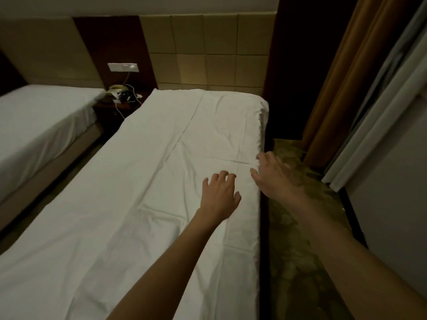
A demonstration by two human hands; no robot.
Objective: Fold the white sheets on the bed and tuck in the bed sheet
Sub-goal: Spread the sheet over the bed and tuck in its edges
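White bed sheet [147, 181] lies spread over the near bed [263, 250], covering the mattress from the headboard end down to the bottom of frame. Surface is wrinkled — one long crease runs diagonally from the top middle toward the centre, and shorter folds cross near the hands. Its right edge hangs down the side of the mattress; cannot tell whether it is tucked there.

Left hand [219, 195] sits palm down on the sheet close to the right edge, fingers spread and bent at the tips, pressing the fabric, not gripping it. Right hand [273, 174] is just beside it at the mattress edge, fingers extended and loose, fingertips at the sheet's border; motion blur makes contact unclear. Both hands are uncurled and hold nothing, and sit near each other but apart.

Outward: patterned carpet [298, 227] runs along the right side of the bed. Brown curtain [342, 72] and a pale one [379, 112] hang at the right. Padded tiled headboard wall [205, 49] stands behind. A nightstand [120, 105] between the beds carries a phone [116, 88] and tangled cables — a wall switch plate [123, 67] is above it. Second bed [41, 121] with white linen is at the left.
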